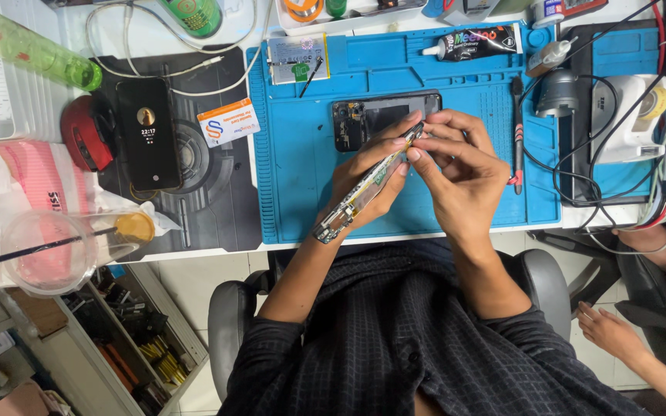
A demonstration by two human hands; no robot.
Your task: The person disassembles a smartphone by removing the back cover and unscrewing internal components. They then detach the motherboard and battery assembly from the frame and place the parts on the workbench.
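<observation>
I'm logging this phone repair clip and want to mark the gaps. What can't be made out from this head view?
- Phone frame: held edge-on, so its faces don't show; the left hand covers the middle.
- Contact point: right hand fingertips hide what they touch on the frame's top end.
- Opened phone on the blue mat: lower edge behind both hands.
- Parts inside it: too small.
- Second person's hand: body cut off by the right edge.

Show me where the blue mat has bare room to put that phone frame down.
The blue mat is bare at its left side, between the opened phone body and the mat's left edge, below the small packet. A narrower strip lies right of the right hand, beside the black-handled tool. The far edge is crowded.
</observation>
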